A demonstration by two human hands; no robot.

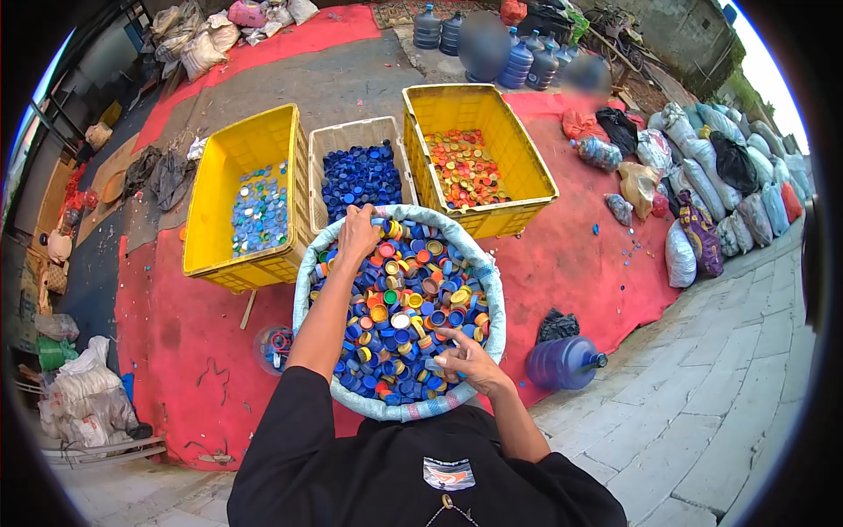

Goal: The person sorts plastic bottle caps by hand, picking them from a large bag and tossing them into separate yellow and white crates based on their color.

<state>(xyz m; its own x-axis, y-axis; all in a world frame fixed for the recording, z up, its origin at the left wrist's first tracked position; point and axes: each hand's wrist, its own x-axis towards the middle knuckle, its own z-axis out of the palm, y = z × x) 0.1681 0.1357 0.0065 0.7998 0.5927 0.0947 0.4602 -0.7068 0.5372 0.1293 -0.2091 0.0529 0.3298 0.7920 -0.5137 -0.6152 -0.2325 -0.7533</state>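
Note:
A round basket with a pale blue fabric rim (492, 290) sits before me, full of mixed bottle caps (399, 321). My left hand (358, 232) is at the basket's far edge, its fingers closed; what they hold, if anything, is hidden. Over the caps on the right, my right hand (470, 362) has its thumb and fingers around a light-coloured cap. Beyond the basket stand a yellow crate (200, 215) with light blue and clear caps, a white crate (318, 162) with dark blue caps, and another yellow crate (518, 123) with orange and yellow caps.
A large blue water bottle (562, 362) lies right of the basket. A small clear container (272, 347) is at its left. Filled sacks (702, 167) are piled at the right, more bags (88, 395) at the left. Water jugs (516, 63) stand at the back.

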